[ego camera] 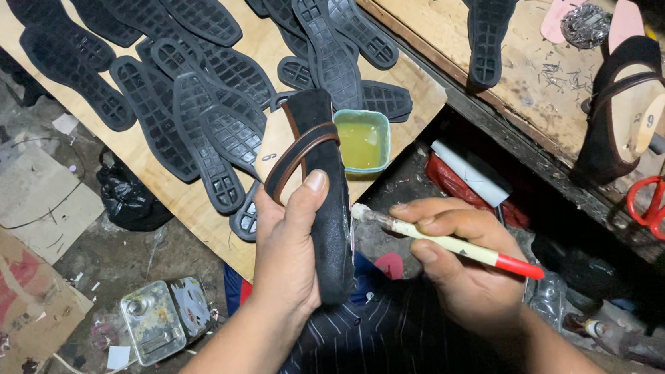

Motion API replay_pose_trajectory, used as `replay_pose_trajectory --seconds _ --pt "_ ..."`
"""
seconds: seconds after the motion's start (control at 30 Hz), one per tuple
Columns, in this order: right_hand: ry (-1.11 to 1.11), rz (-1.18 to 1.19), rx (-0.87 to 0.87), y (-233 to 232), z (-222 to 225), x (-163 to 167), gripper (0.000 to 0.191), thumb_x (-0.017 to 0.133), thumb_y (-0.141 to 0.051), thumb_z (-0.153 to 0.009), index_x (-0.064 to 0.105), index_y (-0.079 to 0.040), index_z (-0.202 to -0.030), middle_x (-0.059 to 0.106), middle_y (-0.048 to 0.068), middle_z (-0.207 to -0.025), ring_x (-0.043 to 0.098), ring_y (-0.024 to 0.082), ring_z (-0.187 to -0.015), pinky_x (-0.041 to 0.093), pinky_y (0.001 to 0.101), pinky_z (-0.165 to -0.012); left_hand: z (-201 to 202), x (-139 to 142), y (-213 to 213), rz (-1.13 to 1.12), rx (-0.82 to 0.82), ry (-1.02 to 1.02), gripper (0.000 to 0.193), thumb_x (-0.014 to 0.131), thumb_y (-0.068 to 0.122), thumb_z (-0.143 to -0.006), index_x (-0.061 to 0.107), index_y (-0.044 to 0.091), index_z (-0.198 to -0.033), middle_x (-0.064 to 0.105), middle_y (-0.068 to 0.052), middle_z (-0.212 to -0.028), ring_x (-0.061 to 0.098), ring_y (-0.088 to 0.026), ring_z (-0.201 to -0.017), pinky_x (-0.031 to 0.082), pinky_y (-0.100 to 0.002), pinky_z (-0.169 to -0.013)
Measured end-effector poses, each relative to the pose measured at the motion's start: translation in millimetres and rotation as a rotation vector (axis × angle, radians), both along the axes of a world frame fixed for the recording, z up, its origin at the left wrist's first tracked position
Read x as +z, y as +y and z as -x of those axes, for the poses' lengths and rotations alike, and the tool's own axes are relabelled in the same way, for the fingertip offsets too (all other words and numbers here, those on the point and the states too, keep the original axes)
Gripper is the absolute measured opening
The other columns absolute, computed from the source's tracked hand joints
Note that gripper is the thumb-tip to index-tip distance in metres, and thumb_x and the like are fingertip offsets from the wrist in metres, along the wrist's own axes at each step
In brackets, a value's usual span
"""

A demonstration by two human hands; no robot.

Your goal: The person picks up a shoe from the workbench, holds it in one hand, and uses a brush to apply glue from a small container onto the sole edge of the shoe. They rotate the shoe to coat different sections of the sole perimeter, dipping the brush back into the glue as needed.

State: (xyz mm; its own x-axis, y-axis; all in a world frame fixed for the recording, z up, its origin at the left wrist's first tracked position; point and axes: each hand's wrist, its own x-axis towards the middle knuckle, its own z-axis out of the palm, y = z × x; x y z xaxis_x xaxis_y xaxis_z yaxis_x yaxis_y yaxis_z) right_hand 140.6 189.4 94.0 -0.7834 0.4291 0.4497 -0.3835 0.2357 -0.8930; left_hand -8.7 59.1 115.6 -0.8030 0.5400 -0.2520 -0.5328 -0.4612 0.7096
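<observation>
My left hand (286, 247) grips a black suede sandal upper (324, 188) stretched on a pale last, held on its side with a brown strap across it. My right hand (459, 260) holds a cream brush with a red end (450, 242). The brush tip touches the edge of the sandal's underside. Just beyond the sandal, a small green tub of yellow glue (362, 140) rests on the wooden board (164, 186).
Several black rubber soles (205, 102) lie across the board, more on the bench (532, 89) to the right. Another lasted black sandal (622, 105), red-handled scissors (659, 202) and a metal scourer sit there. On the floor lie a metal can (163, 318), cardboard and a black bag.
</observation>
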Motion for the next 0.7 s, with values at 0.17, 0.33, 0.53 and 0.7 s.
replay_pose_trajectory --seconds 0.17,0.33,0.53,0.7 --pt "0.013 0.020 -0.004 -2.3 10.9 0.7 0.021 0.061 0.006 -0.103 0.054 0.000 -0.122 0.066 0.023 -0.128 0.067 0.027 -0.122 0.054 0.0394 -0.109 -0.3 -0.6 1.2 -0.045 0.026 0.068 0.041 0.066 0.014 -0.094 0.053 0.004 -0.132 0.065 -0.005 -0.116 0.063 -0.011 -0.102 0.055 -0.028 -0.090" --pt "0.012 0.045 0.012 -3.6 11.7 0.1 0.020 0.060 0.006 -0.103 0.054 0.001 -0.122 0.066 0.023 -0.128 0.066 0.027 -0.122 0.054 0.0399 -0.110 0.4 -2.1 1.5 -0.039 0.039 0.056 0.039 0.066 0.012 -0.095 0.053 0.004 -0.131 0.064 -0.004 -0.113 0.062 -0.011 -0.097 0.054 -0.029 -0.085" --pt "0.002 0.057 0.047 -3.9 8.4 0.2 0.021 0.060 0.005 -0.103 0.054 0.000 -0.123 0.066 0.023 -0.128 0.066 0.027 -0.122 0.054 0.0399 -0.110 2.2 -4.8 3.1 -0.028 0.055 0.021 0.039 0.068 0.013 -0.094 0.054 0.005 -0.130 0.065 -0.004 -0.111 0.063 -0.010 -0.094 0.055 -0.028 -0.081" --pt "-0.013 0.064 0.075 -3.4 5.9 1.8 0.020 0.060 0.004 -0.103 0.054 0.000 -0.122 0.066 0.023 -0.128 0.066 0.027 -0.122 0.054 0.0409 -0.110 4.0 -4.5 3.3 0.015 0.044 0.001 0.040 0.069 0.016 -0.094 0.053 0.006 -0.129 0.064 -0.006 -0.103 0.062 -0.012 -0.081 0.054 -0.030 -0.068"
